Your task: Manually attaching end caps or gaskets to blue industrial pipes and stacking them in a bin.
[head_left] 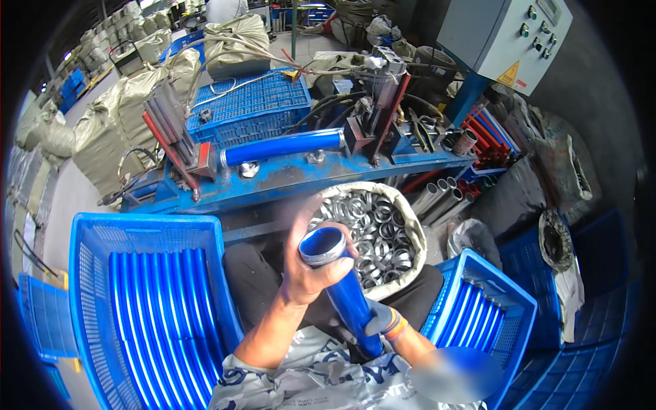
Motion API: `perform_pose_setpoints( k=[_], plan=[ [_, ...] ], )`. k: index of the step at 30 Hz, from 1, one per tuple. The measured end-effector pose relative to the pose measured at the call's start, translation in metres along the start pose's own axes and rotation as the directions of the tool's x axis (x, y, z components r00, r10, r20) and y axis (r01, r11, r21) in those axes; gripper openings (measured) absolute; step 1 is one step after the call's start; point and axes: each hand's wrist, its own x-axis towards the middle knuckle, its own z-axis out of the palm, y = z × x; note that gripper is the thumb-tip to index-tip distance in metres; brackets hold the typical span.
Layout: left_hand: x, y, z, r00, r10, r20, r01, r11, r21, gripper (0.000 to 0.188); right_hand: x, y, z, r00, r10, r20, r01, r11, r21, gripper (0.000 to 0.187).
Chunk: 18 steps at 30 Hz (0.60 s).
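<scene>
Blue tube over the lap, 6 o'clock of frame centre, metal-rimmed end up toward 11; left hand wraps fingers and thumb round that end, right hand against the lower part, its fingers mostly hidden, can't tell how closed. From tube: sack of metal rings at 1, tube-filled blue crates at 9 and 3, workbench at 11.

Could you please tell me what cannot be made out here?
In the head view:
Held shiny blue cylindrical tube: lower opening hidden by its own wall.
Round silver metal rings: lower ones hidden beneath others.
Left blue plastic crate: near end cut off by lower edge.
Lower-right oval patch: blurred.
</scene>
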Motion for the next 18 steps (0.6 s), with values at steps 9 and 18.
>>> perform_pose_setpoints(
  k=[9, 18],
  plan=[
    [-0.005, 0.001, 0.007, 0.998, 0.041, -0.045, -0.04, 0.999, 0.016, 0.116, 0.003, 0.001, -0.011, 0.997, -0.034, 0.063, 0.041, 0.993, -0.113, 0.095],
    [0.013, 0.0, -0.023, 0.981, 0.027, -0.192, -0.013, 0.997, 0.07, 0.117, -0.016, 0.026, -0.007, 0.992, -0.019, -0.128, 0.01, 0.997, -0.071, 0.102]
  ],
)
